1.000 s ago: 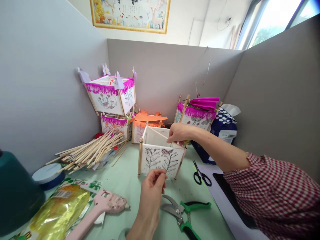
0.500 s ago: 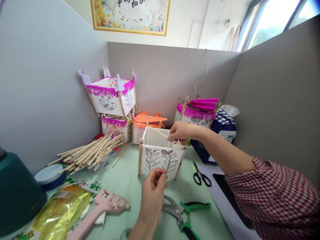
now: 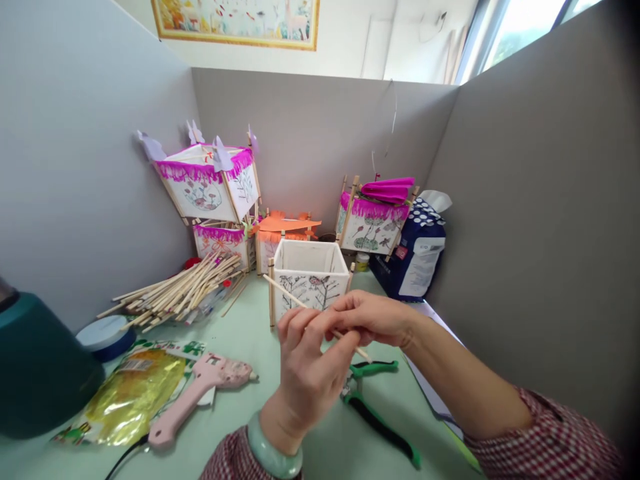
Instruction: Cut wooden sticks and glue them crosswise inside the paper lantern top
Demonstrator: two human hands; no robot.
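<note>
One slim wooden stick (image 3: 286,291) is clamped in the fingers of the left hand (image 3: 313,363) and right hand (image 3: 373,319), just below the middle of the frame. It slants up-left, crossing in front of a branch-patterned white lantern (image 3: 310,285) mid-frame. Green-handled pruning shears (image 3: 379,423) lie lower right of centre; a pink glue gun (image 3: 200,387) lies at lower left.

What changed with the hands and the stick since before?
The right hand brought the thin, pale wooden stick from the top of the white, open-topped, square box down in front of it; the left hand now grips the stick too. The pink plastic glue gun stayed put.
</note>
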